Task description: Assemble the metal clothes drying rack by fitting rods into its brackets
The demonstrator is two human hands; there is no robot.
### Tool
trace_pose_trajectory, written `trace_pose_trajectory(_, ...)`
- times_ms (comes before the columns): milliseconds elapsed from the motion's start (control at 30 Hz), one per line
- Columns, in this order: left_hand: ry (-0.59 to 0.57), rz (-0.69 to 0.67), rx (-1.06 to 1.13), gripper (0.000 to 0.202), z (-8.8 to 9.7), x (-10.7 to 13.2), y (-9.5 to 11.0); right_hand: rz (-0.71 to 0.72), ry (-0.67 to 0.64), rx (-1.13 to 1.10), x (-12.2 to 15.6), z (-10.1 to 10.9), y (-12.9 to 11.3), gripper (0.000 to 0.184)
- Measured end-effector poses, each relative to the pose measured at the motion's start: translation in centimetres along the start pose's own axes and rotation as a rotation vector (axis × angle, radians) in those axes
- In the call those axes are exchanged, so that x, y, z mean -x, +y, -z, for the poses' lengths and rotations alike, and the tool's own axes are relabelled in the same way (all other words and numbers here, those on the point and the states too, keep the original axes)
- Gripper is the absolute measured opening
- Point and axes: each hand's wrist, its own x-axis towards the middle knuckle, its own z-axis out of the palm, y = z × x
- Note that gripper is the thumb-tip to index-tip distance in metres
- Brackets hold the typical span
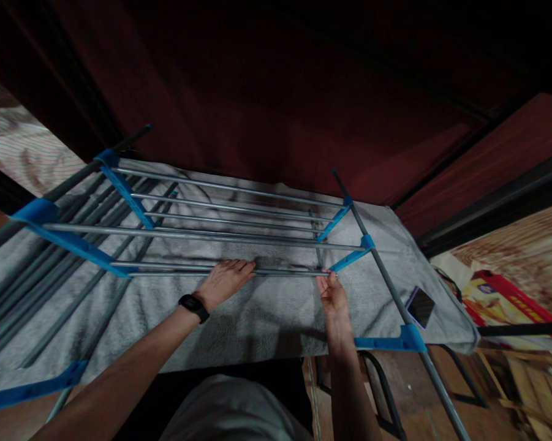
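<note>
A rack (239, 236) of grey metal rods and blue plastic brackets stands before me. My left hand (223, 280), with a black watch on the wrist, lies on the nearest rod with its fingers curled over it. My right hand (331, 293) pinches the right end of the same rod (285, 271) where it meets a blue bracket (349, 257).
A grey towel (257, 312) is spread under the rack. A dark phone (420, 306) lies on its right side. Dark red wooden panels (280, 104) rise behind. A red and yellow box (500, 300) sits low at the right.
</note>
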Motion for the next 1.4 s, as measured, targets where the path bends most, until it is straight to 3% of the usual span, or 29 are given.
trace_pose_trajectory(200, 0.025, 0.019, -0.019, 0.020, 0.2, 1.1, -1.2, 0.020, -0.027, -0.035, 0.5, -0.5, 0.8, 0.018)
trace_pose_trajectory(400, 0.036, 0.219, -0.143, 0.020, 1.0, 4.0, -3.2, -0.014, 0.026, -0.114, 0.5, -0.3, 1.0, 0.019)
trace_pose_trajectory(600, 0.023, 0.193, -0.147, 0.017, 2.1, 5.4, -5.6, -0.073, 0.024, -0.068, 0.4, -0.1, 0.1, 0.023)
trace_pose_trajectory(733, 0.115, 0.333, -0.216, 0.039, 2.7, 8.1, -7.5, -0.093, 0.026, -0.069, 0.4, -0.1, -0.2, 0.023)
trace_pose_trajectory(933, 0.047, 0.513, -0.301, 0.041, 4.2, 12.4, -9.9, -0.087, 0.024, -0.124, 0.6, -1.1, 0.2, 0.017)
trace_pose_trajectory(1033, 0.004, 0.559, -0.341, 0.041, 4.7, 12.5, -10.4, -0.078, 0.024, -0.119, 0.9, -1.5, 0.3, 0.014)
trace_pose_trajectory(1233, -0.089, 0.439, -0.343, 0.044, 4.0, 11.4, -10.8, -0.042, 0.023, -0.107, 1.4, -1.9, 0.3, 0.012)
trace_pose_trajectory(1400, 0.001, 0.452, -0.308, 0.046, 3.5, 12.0, -11.3, -0.051, 0.038, -0.110, 1.6, -2.6, 0.1, 0.010)
